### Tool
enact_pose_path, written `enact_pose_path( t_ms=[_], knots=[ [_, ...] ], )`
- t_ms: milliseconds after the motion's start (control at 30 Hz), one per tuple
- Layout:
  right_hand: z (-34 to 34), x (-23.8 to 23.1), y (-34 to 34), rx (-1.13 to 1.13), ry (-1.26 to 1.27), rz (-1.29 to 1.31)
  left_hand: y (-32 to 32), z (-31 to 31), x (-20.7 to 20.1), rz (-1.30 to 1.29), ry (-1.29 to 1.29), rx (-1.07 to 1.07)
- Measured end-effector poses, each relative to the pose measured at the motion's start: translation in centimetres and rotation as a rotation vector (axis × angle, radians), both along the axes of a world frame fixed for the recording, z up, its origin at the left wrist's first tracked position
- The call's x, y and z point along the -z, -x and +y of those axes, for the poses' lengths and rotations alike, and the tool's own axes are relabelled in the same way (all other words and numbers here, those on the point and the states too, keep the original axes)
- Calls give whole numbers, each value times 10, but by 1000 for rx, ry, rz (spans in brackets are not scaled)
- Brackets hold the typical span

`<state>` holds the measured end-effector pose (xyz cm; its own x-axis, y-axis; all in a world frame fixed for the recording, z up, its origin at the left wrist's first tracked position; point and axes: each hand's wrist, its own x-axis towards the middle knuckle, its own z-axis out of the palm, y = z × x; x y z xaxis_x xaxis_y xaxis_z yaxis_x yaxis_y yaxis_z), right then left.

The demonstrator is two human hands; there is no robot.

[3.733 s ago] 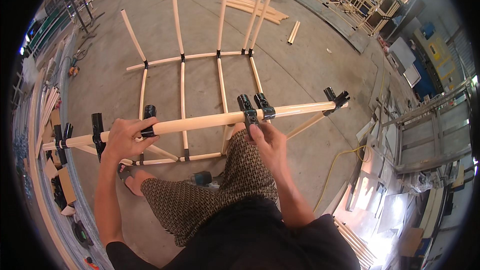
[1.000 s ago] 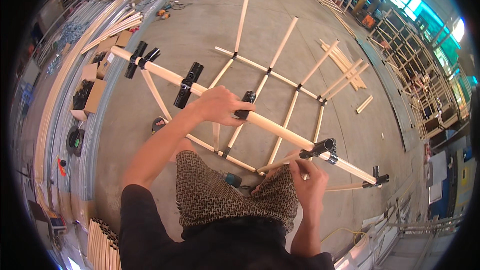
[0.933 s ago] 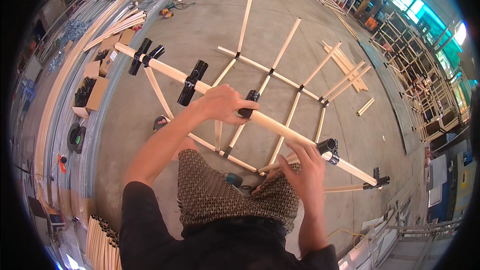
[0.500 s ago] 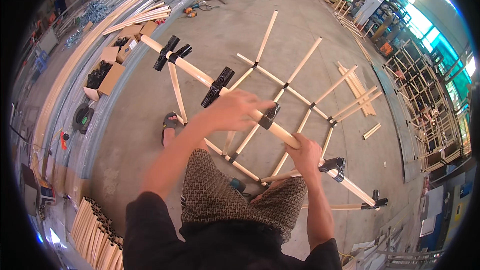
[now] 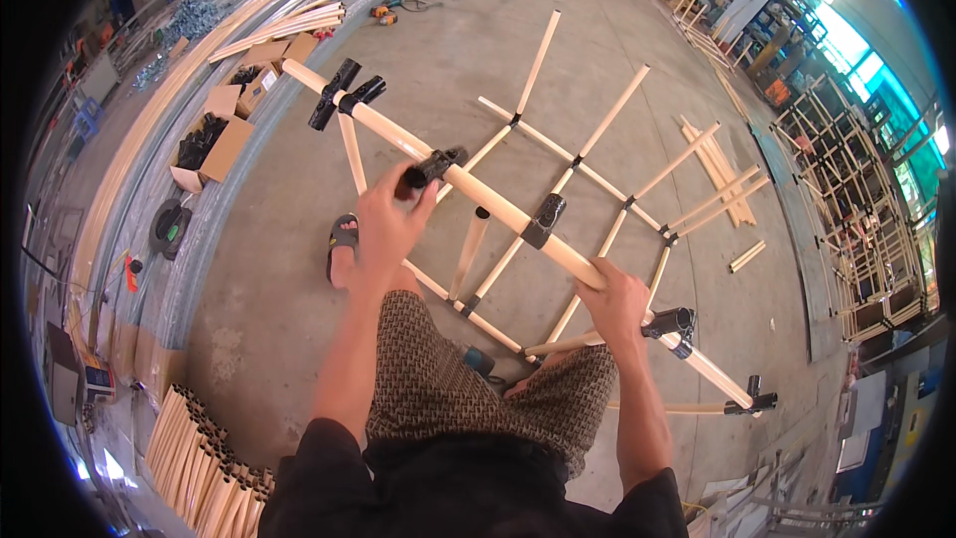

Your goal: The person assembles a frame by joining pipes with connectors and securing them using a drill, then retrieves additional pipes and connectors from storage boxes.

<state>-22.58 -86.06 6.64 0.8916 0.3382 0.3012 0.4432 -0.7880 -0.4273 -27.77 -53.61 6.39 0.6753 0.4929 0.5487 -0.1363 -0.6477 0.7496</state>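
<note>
Right hand [image 5: 610,301]: fingers wrapped round the cream tube [image 5: 488,196], which runs diagonally past both hands. Left hand [image 5: 388,229]: thumb and fingers narrowed on the near end of a black joint [image 5: 435,167] fitted to that tube; from here, blur hides how firm the grip is. Step in hand, by my judgement: adjusting this joint. The next move calls for the right fingers to steady the tube against rotation. Between the hands: 1 second joint [image 5: 545,219], untouched. Left of the left fingers: 1 open carton [image 5: 231,149] containing black fittings [image 5: 202,137]; just behind, 1 rear carton [image 5: 267,80], also containing dark parts [image 5: 244,76]. Beyond the right fingers: 1 tube frame [image 5: 602,182].
</note>
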Motion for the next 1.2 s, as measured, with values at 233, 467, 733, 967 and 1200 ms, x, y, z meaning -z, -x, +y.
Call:
enact_pose_path(
  t_ms=[233, 467, 733, 967, 1200],
  knots=[
    [6, -4, 2, 1, 4, 8, -50, 5, -21, 3, -57, 46],
    [8, -5, 1, 15, 27, 31, -23, 6, 63, 40, 33, 3],
    [7, -5, 1, 3, -2, 3, -53, -7, 86, -221, 272, 108],
    [6, -2, 2, -4, 6, -26, -51, -9, 78, -38, 47, -77],
    [6, 0, 1, -1, -4, -46, -46, -16, 64, -98, 101, -73]
  ],
)
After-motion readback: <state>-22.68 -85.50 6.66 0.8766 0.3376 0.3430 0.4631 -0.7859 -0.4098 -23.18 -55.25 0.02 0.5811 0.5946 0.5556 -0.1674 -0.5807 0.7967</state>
